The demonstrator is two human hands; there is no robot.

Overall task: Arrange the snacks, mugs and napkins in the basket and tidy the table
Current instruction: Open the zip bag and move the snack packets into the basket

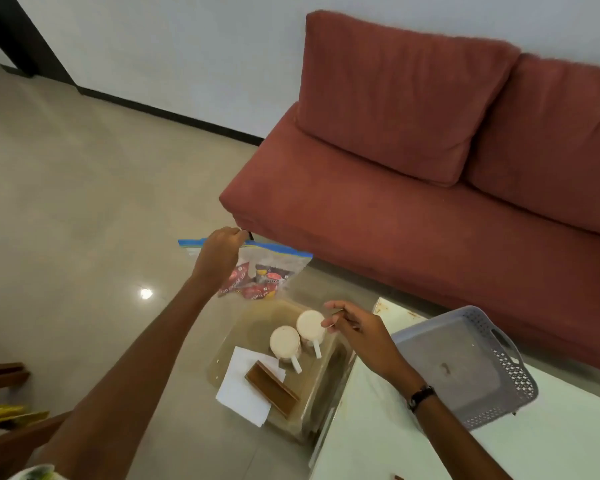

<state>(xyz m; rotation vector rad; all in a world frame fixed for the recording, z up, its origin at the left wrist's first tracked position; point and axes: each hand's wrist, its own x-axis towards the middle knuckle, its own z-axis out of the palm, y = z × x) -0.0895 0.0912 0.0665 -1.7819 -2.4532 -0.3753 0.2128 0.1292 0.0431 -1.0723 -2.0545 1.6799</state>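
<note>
My left hand [219, 254] grips the top edge of a clear zip bag [274, 268] with a blue seal, and the bag hangs in the air. Inside it are red and dark snack packets. Below it, two white mugs [284, 341] [309, 323] stand side by side on a clear, tray-like surface [326, 386]. White napkins [239, 389] lie there too, with a brown wooden holder [271, 389] on top of them. My right hand [357, 334] hovers at the far mug's rim with relaxed fingers and holds nothing. The grey perforated basket [513, 372] sits empty on the white table [378, 438] to the right.
A red sofa [395, 202] runs along the far side, close behind the table. Beige tiled floor [84, 202] spreads to the left. A wooden chair frame [4, 375] and something yellow [0, 414] show at the lower left edge.
</note>
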